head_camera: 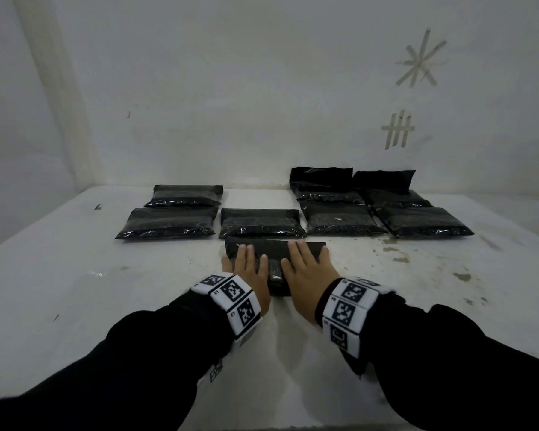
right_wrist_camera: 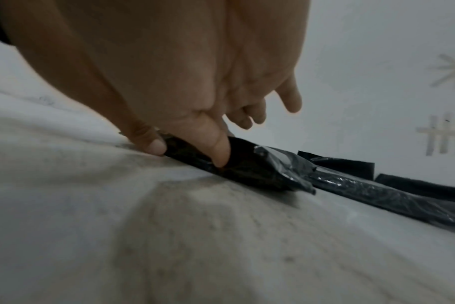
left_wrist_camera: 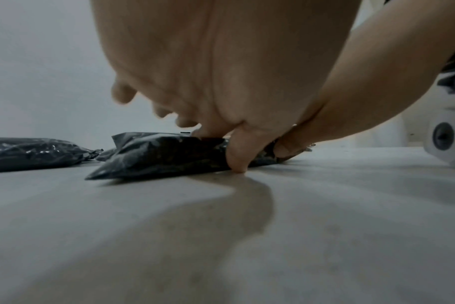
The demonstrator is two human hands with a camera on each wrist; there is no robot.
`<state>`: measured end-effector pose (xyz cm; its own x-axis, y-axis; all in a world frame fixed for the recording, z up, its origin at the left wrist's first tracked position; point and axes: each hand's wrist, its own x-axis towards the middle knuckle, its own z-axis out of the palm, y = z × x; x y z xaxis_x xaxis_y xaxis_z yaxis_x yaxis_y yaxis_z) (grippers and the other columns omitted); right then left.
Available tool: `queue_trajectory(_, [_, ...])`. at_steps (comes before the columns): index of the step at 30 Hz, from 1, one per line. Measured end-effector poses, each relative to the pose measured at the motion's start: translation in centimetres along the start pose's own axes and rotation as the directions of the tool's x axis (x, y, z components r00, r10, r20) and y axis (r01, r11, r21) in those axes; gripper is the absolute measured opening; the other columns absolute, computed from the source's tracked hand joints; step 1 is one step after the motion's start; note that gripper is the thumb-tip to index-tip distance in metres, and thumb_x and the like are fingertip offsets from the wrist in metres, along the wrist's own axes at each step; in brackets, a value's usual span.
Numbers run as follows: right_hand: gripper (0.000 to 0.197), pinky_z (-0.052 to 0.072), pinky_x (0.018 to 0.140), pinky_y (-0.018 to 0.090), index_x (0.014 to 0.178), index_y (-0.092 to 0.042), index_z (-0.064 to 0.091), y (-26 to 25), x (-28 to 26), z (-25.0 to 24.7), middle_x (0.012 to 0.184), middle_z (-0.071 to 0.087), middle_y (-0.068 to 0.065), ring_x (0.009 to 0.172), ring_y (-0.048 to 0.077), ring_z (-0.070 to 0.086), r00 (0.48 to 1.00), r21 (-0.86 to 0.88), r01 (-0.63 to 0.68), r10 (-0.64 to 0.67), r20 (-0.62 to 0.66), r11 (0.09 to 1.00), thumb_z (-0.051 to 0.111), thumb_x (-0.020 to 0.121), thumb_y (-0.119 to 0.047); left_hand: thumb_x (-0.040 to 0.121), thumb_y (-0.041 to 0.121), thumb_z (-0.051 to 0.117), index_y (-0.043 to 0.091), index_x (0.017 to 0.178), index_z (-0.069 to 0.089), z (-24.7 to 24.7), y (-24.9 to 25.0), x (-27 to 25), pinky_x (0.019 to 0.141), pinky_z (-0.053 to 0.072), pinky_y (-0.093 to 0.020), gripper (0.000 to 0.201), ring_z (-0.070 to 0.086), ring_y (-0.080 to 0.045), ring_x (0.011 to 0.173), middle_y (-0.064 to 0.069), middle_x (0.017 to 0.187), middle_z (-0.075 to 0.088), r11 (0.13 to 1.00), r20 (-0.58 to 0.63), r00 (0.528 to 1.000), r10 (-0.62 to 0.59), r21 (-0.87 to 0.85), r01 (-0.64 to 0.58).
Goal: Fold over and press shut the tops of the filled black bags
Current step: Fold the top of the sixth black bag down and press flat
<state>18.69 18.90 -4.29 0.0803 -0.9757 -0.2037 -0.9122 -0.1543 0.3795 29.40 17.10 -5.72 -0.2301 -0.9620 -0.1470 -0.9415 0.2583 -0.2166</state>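
A filled black bag (head_camera: pixel 274 250) lies on the white table (head_camera: pixel 106 290) just in front of me. My left hand (head_camera: pixel 249 267) and right hand (head_camera: pixel 305 265) lie side by side on top of it, fingers straight and spread, pressing down. In the left wrist view the left hand (left_wrist_camera: pixel 208 82) has fingertips on the bag (left_wrist_camera: pixel 156 156), its thumb down at the near edge. In the right wrist view the right hand (right_wrist_camera: pixel 182 72) presses its thumb on the bag (right_wrist_camera: pixel 260 170). Most of the bag's top is hidden under the palms.
Beyond the hands lie three flat black bags on the left (head_camera: pixel 168 223) (head_camera: pixel 187 195) (head_camera: pixel 260 223). On the right are several more (head_camera: pixel 339 219) (head_camera: pixel 423 225), the two rear ones with upright open flaps (head_camera: pixel 321 178) against the wall. Tape marks (head_camera: pixel 420 60) are on the wall.
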Motion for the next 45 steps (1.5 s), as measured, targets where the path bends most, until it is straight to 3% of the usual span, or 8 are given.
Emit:
queue_trajectory(10, [0.067,0.010,0.118,0.046,0.151,-0.012,-0.009,0.0,-0.3,-0.5,0.157,-0.013,0.017,0.146,0.032,-0.006,0.994,0.177,0.053,-0.069,0.084,0.983,0.034,0.100,-0.026,0.100,0.029,0.035,0.015,0.151,-0.006,0.3,0.0,0.7,0.118,0.005,-0.042,0.067,-0.007,-0.029,0.146,-0.012,0.158,-0.012,0.978,0.002,0.996,0.092,-0.188,-0.090])
queue_trajectory(14, [0.064,0.008,0.117,0.053,0.151,-0.010,-0.005,-0.4,-0.1,-0.4,0.158,-0.014,0.012,0.146,0.030,-0.010,0.997,0.071,0.068,-0.070,0.021,0.995,0.030,0.101,-0.029,0.099,0.036,0.036,0.016,0.151,-0.005,0.9,0.0,0.7,0.118,0.004,-0.042,0.069,-0.008,-0.028,0.146,-0.010,0.158,-0.012,0.978,-0.018,0.996,0.083,-0.191,-0.084])
queue_trajectory(19, [0.074,0.012,0.118,0.046,0.150,-0.011,-0.014,-0.3,0.2,-0.3,0.159,-0.014,0.007,0.147,0.026,-0.007,0.992,0.291,0.061,-0.090,0.088,0.955,0.039,0.099,-0.023,0.096,0.048,0.037,0.017,0.150,-0.010,0.9,0.0,0.4,0.119,0.004,-0.042,0.078,-0.008,-0.026,0.147,-0.008,0.158,-0.012,0.970,-0.038,0.996,0.084,-0.227,-0.091])
queue_trajectory(26, [0.065,0.005,0.117,0.053,0.149,-0.008,-0.012,-1.1,0.1,0.1,0.158,-0.016,0.011,0.146,0.027,-0.012,0.993,0.044,0.040,-0.044,0.106,0.998,0.024,0.102,-0.034,0.095,0.050,0.037,0.017,0.151,-0.005,0.9,0.1,0.3,0.119,0.002,-0.043,0.077,-0.008,-0.025,0.147,-0.009,0.158,-0.011,0.972,-0.037,0.996,0.080,-0.219,-0.086])
queue_trajectory(31, [0.079,0.006,0.120,0.039,0.149,-0.009,-0.015,1.2,-0.6,-0.2,0.157,-0.019,0.007,0.146,0.021,-0.012,0.979,0.376,0.149,-0.191,0.076,0.915,0.043,0.095,-0.009,0.091,0.055,0.043,0.014,0.151,-0.005,1.0,-0.2,0.5,0.118,0.005,-0.042,0.088,-0.006,-0.025,0.147,-0.009,0.159,-0.009,0.955,-0.055,0.994,0.095,-0.277,-0.107])
queue_trajectory(38, [0.078,0.007,0.119,0.039,0.150,-0.011,-0.011,1.4,-0.2,0.3,0.155,-0.024,0.012,0.145,0.026,-0.017,0.984,0.284,0.131,-0.160,0.082,0.950,0.043,0.094,-0.009,0.092,0.052,0.043,0.007,0.151,-0.002,0.7,0.0,0.0,0.119,0.004,-0.043,0.086,-0.007,-0.025,0.147,-0.011,0.158,-0.009,0.978,-0.070,0.996,0.058,-0.198,-0.071])
queue_trajectory(42, [0.065,0.017,0.114,0.044,0.152,-0.015,-0.001,1.2,-0.3,0.4,0.157,-0.012,0.017,0.146,0.031,-0.003,0.995,0.099,0.098,-0.098,-0.013,0.990,0.035,0.099,-0.027,0.090,0.064,0.035,0.013,0.151,-0.001,0.4,-0.1,-0.5,0.116,-0.001,-0.051,0.087,-0.009,-0.028,0.146,-0.016,0.157,-0.011,0.999,-0.063,0.998,0.018,-0.050,-0.021])
queue_trajectory(45, [0.057,0.030,0.105,0.041,0.149,-0.012,0.016,0.4,-0.3,0.3,0.150,0.017,0.019,0.136,0.033,0.024,0.993,0.085,0.044,-0.035,-0.111,0.995,0.036,0.098,-0.028,0.087,0.067,0.037,0.018,0.151,0.005,0.5,-0.3,-0.8,0.112,0.013,-0.049,0.087,0.011,-0.027,0.142,-0.011,0.155,0.008,0.999,-0.102,0.995,0.002,-0.049,-0.007])
